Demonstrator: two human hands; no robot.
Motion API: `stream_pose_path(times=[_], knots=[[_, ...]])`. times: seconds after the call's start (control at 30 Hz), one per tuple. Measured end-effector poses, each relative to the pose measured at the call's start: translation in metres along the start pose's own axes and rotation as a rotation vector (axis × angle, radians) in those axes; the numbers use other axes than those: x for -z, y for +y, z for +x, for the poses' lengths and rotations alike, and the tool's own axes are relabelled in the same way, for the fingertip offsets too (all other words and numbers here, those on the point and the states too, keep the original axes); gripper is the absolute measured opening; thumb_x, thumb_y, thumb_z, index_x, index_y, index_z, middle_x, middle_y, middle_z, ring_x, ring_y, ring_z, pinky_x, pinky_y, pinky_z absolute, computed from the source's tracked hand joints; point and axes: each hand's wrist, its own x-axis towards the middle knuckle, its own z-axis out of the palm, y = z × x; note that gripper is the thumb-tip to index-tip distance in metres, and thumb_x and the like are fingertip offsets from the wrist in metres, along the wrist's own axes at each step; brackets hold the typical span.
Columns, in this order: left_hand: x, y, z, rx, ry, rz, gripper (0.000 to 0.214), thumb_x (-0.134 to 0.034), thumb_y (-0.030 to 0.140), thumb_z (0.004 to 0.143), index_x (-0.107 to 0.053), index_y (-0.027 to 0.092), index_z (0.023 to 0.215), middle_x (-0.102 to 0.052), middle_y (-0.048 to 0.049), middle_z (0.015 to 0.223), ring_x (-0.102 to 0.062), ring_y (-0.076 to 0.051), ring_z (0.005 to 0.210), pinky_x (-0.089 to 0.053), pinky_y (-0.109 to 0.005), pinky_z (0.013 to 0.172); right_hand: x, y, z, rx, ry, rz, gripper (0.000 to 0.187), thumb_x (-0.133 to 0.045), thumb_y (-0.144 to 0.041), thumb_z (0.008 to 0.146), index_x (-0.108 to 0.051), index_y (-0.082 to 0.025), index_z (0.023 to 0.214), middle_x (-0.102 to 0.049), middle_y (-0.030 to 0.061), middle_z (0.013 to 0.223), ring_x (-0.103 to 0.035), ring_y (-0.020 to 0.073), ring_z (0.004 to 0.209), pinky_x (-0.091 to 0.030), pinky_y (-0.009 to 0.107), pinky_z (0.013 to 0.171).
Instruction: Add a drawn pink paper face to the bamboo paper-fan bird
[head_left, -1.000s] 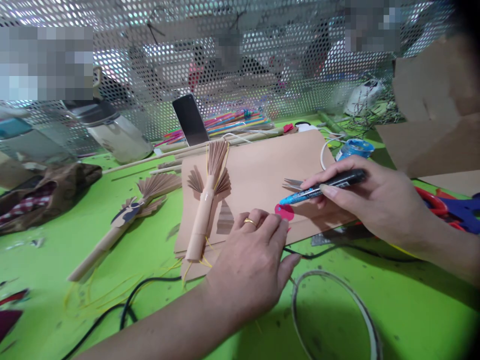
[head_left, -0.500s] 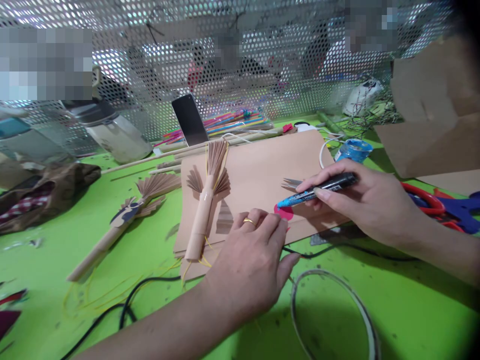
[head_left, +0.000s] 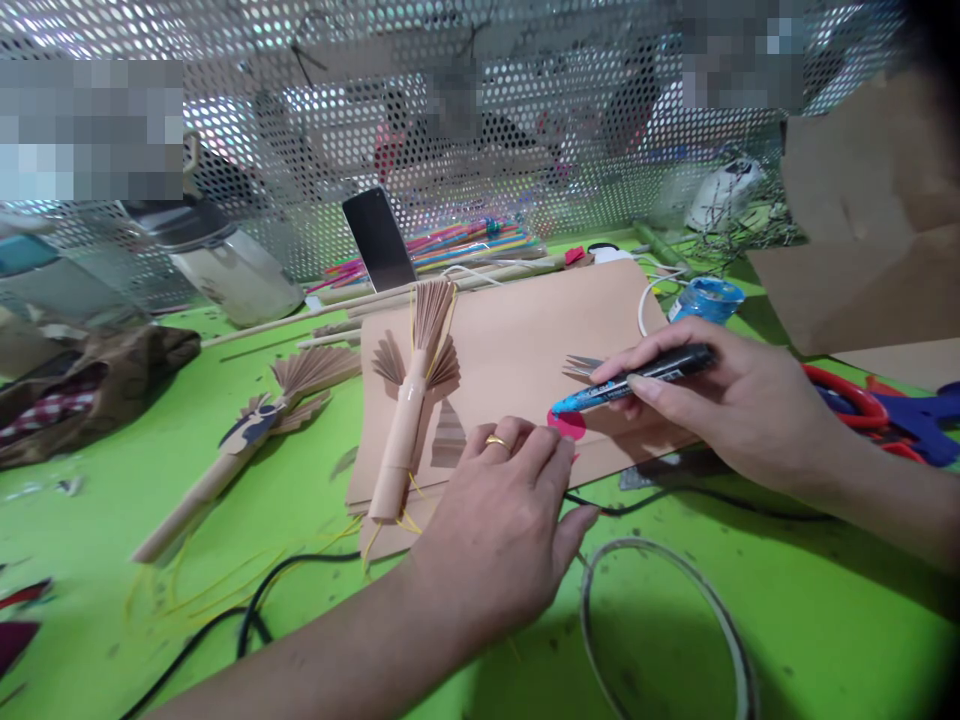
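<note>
My right hand (head_left: 731, 405) is closed round a black marker with a blue tip (head_left: 628, 379), the tip hovering just above a small pink paper piece (head_left: 568, 423). My left hand (head_left: 499, 525), a gold ring on one finger, lies flat on a tan paper sheet (head_left: 517, 345), its fingertips pressing the pink piece's near edge. A bamboo-tube figure with pleated paper fans (head_left: 411, 400) lies on the sheet to the left of my left hand. A small folded paper fan (head_left: 582, 368) rests behind the marker tip.
A second fan-tailed tube figure (head_left: 247, 435) lies on the green table (head_left: 787, 600). A black cable (head_left: 262, 600) and a wire ring (head_left: 667, 620) lie near the front. Red and blue scissors (head_left: 892, 415) sit right. A phone (head_left: 379, 240), coloured straws (head_left: 472, 245), a blue tape roll (head_left: 709, 298) and a perforated metal screen (head_left: 525, 120) stand behind.
The marker in my right hand has slid a little leftward and lower, closer to the pink piece. My left hand has stayed put.
</note>
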Motion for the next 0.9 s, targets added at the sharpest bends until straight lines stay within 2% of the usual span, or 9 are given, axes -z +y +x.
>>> stream_pose_path(times=[0.13,0.23,0.4,0.53,0.73,0.83,0.9], knots=[[0.000,0.000,0.000,-0.001,-0.010,0.009,0.042,-0.041,0.044,0.096,-0.055,0.016,0.125,-0.057,-0.0091,0.118,-0.043,-0.029,0.109,-0.039,-0.051,0.095,0.000,0.001,0.000,-0.012,-0.022,-0.027,0.009,-0.064,-0.024,0.086,-0.061,-0.022,0.094,-0.075,0.0020,0.102,-0.071,0.0148,0.096,-0.058,0.024,0.083],[-0.001,0.000,-0.001,-0.001,-0.002,0.005,0.044,-0.041,0.044,0.096,-0.054,0.015,0.127,-0.057,-0.0093,0.119,-0.043,-0.029,0.109,-0.039,-0.051,0.095,0.000,0.001,0.000,-0.037,-0.016,-0.023,0.008,-0.064,-0.024,0.086,-0.061,-0.022,0.093,-0.075,0.0028,0.101,-0.072,0.0164,0.094,-0.059,0.027,0.081],[-0.001,0.000,-0.002,-0.010,0.018,-0.008,0.044,-0.043,0.043,0.096,-0.053,0.014,0.128,-0.057,-0.0097,0.120,-0.042,-0.029,0.109,-0.040,-0.050,0.095,0.006,-0.003,0.002,-0.029,0.073,0.027,0.010,-0.068,-0.025,0.083,-0.063,-0.022,0.091,-0.075,0.0021,0.098,-0.072,0.0155,0.084,-0.060,0.029,0.078],[-0.001,0.000,-0.002,-0.005,0.043,-0.026,0.043,-0.046,0.041,0.095,-0.053,0.014,0.128,-0.057,-0.0095,0.119,-0.042,-0.029,0.108,-0.040,-0.051,0.093,0.020,-0.004,0.008,-0.031,0.178,0.105,0.010,-0.066,-0.024,0.085,-0.063,-0.021,0.094,-0.074,0.0039,0.099,-0.071,0.0141,0.075,-0.060,0.029,0.073],[-0.003,0.000,-0.004,-0.002,0.074,-0.039,0.041,-0.047,0.041,0.095,-0.052,0.016,0.128,-0.058,-0.0090,0.118,-0.044,-0.029,0.107,-0.040,-0.051,0.092,0.038,0.000,0.022,-0.032,0.222,0.264,0.013,-0.068,-0.025,0.084,-0.060,-0.021,0.094,-0.074,0.0072,0.095,-0.069,0.0169,0.072,-0.056,0.035,0.069],[-0.003,0.000,-0.004,0.004,0.084,-0.052,0.039,-0.047,0.040,0.095,-0.053,0.018,0.127,-0.058,-0.0082,0.117,-0.044,-0.029,0.106,-0.040,-0.051,0.091,0.054,-0.001,0.036,0.011,0.348,0.306,0.015,-0.070,-0.022,0.080,-0.058,-0.021,0.089,-0.074,0.0079,0.090,-0.069,0.0180,0.072,-0.054,0.034,0.067],[-0.003,0.000,-0.004,0.004,0.096,-0.059,0.038,-0.047,0.040,0.096,-0.053,0.018,0.126,-0.058,-0.0078,0.117,-0.044,-0.028,0.105,-0.040,-0.051,0.091,0.069,0.001,0.047,0.023,0.454,0.253,0.014,-0.070,-0.022,0.079,-0.057,-0.021,0.086,-0.073,0.0060,0.084,-0.069,0.0172,0.069,-0.053,0.033,0.066]])
